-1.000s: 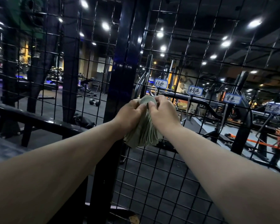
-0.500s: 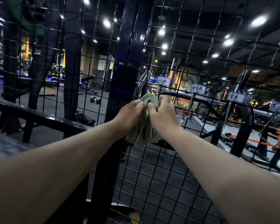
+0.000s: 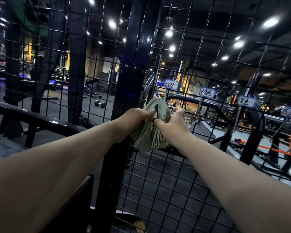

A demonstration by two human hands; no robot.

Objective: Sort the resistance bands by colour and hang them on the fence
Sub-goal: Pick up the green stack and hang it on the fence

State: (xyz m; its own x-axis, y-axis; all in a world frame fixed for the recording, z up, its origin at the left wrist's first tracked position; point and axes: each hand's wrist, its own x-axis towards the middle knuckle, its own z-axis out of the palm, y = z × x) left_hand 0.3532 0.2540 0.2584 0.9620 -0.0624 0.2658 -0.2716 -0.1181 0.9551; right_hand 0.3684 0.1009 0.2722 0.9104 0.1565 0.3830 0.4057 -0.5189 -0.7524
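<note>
A thick bundle of pale green resistance bands point(image 3: 151, 133) is held up against the black wire fence point(image 3: 175, 182), just below the left-most blue label point(image 3: 171, 84). My left hand point(image 3: 134, 120) grips the bundle's left side, fingertips on its looped top. My right hand point(image 3: 173, 121) holds the right side, with the thumb pushed into the loop. The loop stands slightly spread between the hands. Whether a hook holds the bands is hidden behind the bundle.
A thick black post point(image 3: 133, 64) stands just left of the bundle. Further blue labels point(image 3: 207, 93) point(image 3: 245, 102) hang along the fence to the right. Behind the mesh lie a dumbbell point(image 3: 99, 103), gym machines and an orange strap point(image 3: 265, 148).
The hands have drawn slightly apart, and the loop at the bundle's top has opened. The camera has shifted a little; the bundle stays at the same spot on the fence.
</note>
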